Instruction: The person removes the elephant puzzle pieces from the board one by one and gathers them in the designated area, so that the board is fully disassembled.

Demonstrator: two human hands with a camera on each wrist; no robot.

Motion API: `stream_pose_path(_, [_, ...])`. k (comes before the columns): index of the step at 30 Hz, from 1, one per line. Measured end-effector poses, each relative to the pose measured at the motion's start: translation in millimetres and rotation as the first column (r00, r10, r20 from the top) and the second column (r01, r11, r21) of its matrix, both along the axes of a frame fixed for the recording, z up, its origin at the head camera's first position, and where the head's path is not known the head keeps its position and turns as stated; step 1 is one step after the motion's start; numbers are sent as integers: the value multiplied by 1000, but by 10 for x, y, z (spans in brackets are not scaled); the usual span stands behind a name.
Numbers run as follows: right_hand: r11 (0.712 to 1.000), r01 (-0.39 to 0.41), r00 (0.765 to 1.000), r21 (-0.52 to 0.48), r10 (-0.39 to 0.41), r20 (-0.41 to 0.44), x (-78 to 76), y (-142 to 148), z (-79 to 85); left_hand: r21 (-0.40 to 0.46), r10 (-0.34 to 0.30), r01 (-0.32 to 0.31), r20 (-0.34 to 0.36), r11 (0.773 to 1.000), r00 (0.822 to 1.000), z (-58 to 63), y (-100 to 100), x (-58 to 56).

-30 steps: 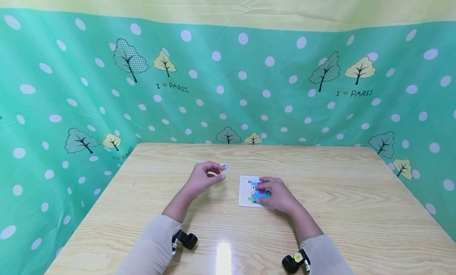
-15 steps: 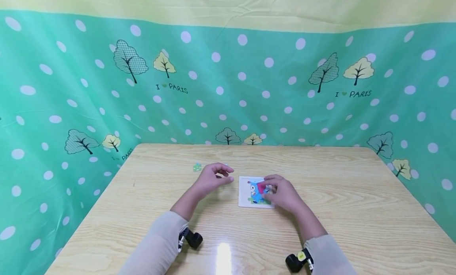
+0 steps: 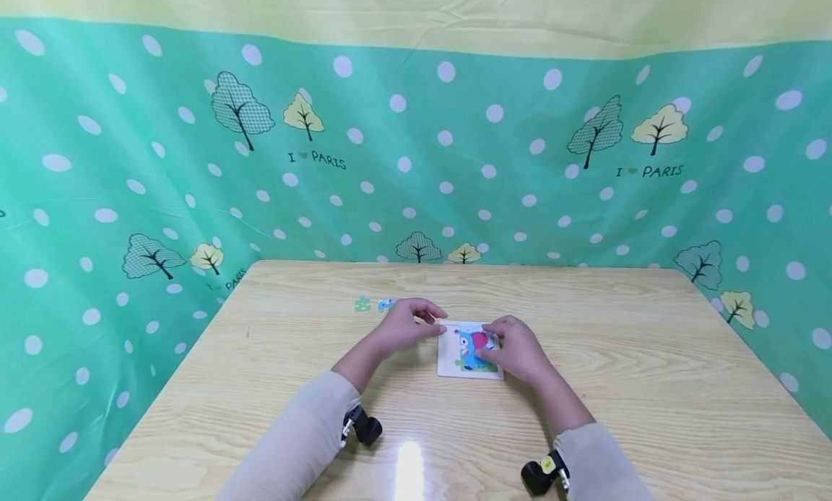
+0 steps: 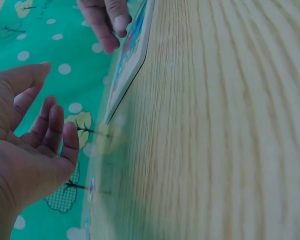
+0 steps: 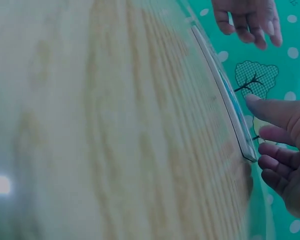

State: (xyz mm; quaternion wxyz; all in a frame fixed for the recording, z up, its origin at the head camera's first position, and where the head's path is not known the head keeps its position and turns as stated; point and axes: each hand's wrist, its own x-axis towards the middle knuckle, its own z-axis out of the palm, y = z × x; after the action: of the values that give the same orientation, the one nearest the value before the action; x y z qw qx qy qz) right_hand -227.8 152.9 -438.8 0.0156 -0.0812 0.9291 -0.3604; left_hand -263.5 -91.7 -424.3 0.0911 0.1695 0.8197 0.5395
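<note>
A white-framed jigsaw puzzle board (image 3: 447, 360) lies on the table, with a blue cartoon animal picture (image 3: 466, 348) filling its middle and right. My left hand (image 3: 407, 326) hovers by the board's far left corner. Its fingers are relaxed and nothing is between them, as the left wrist view shows the hand (image 4: 32, 142) from the side. Over the board's right side is my right hand (image 3: 520, 351), thumb and fingertips at the picture. In the right wrist view this hand (image 5: 290, 150) has a straight thumb and loosely bent fingers, with no piece visible in its grasp.
A green puzzle piece (image 3: 362, 304) and a blue one (image 3: 385, 305) lie on the wooden table (image 3: 650, 385) left of the board. A green polka-dot curtain (image 3: 364, 147) hangs behind the table. Each wrist wears a small black camera (image 3: 369, 430).
My left hand has moved right to the board's corner, uncovering the green and blue pieces. The right hand has shifted slightly right, and more of the animal picture shows.
</note>
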Motion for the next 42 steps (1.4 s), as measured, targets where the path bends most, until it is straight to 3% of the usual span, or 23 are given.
stream_pose_path(11, [997,-26,997,70,31,-69,-56,-44,-38,-147,-64,67,22,987,998,-5,264,-101])
stream_pose_path(19, [989,-25,997,149,34,-63,-89,-83,-69,-205,-92,101,52,973,994,27,330,-236])
stream_pose_path(24, [989,-21,999,149,28,-42,-89,-81,-47,-265,-108,123,70,956,992,78,364,-279])
stream_pose_path(34, [991,-14,1000,136,17,-24,-97,-70,-9,-429,-131,133,35,893,991,51,393,-382])
stream_pose_path(42, [993,-3,1000,121,4,-8,-96,-76,-10,-471,-108,110,31,876,994,21,382,-412])
